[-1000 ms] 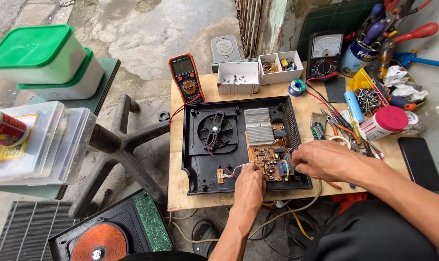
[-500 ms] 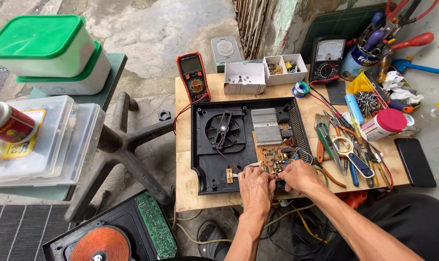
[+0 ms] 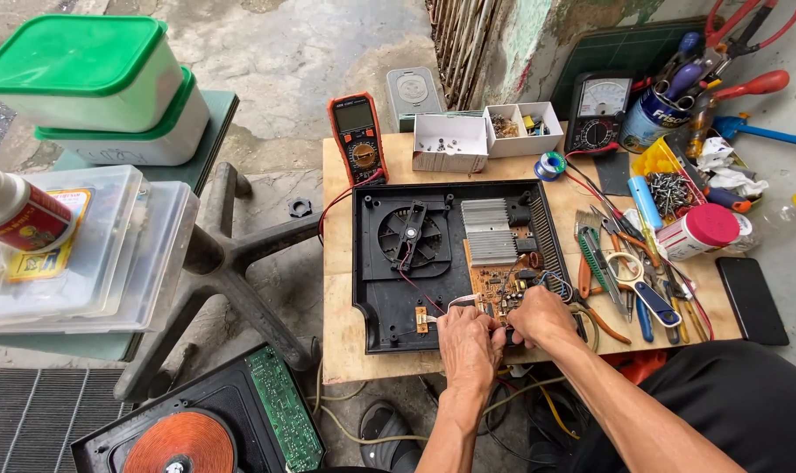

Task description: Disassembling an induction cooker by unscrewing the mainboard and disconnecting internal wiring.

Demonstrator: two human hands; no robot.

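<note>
Both hands work close together at the near edge of the open appliance: the left hand (image 3: pixel 466 343) is curled with its fingertips pinched on the white wires by a small connector, and the right hand (image 3: pixel 541 317) is closed over the near corner of the brown circuit board (image 3: pixel 501 287), though what its fingers grip is hidden beneath them. That board sits in the right part of a black plastic housing (image 3: pixel 382 302), which lies flat in the middle of the wooden surface (image 3: pixel 342 263). Inside the housing, a round black fan (image 3: pixel 413 236) fills the left side and a ribbed silver heat sink (image 3: pixel 489 230) lies just beyond the board. On the floor to the left stands another opened black base with a copper-coloured coil (image 3: pixel 180 442) and a green board. Stacked green-lidded tubs (image 3: pixel 82 83) rest further left. At the surface's far edge lie an orange multimeter (image 3: pixel 358 136), two small white parts boxes (image 3: pixel 451 143) and an analogue meter (image 3: pixel 597 114). Pliers, scissors and screwdrivers (image 3: pixel 626 280) crowd the right side, beside a red-capped jar (image 3: pixel 701 231).
</note>
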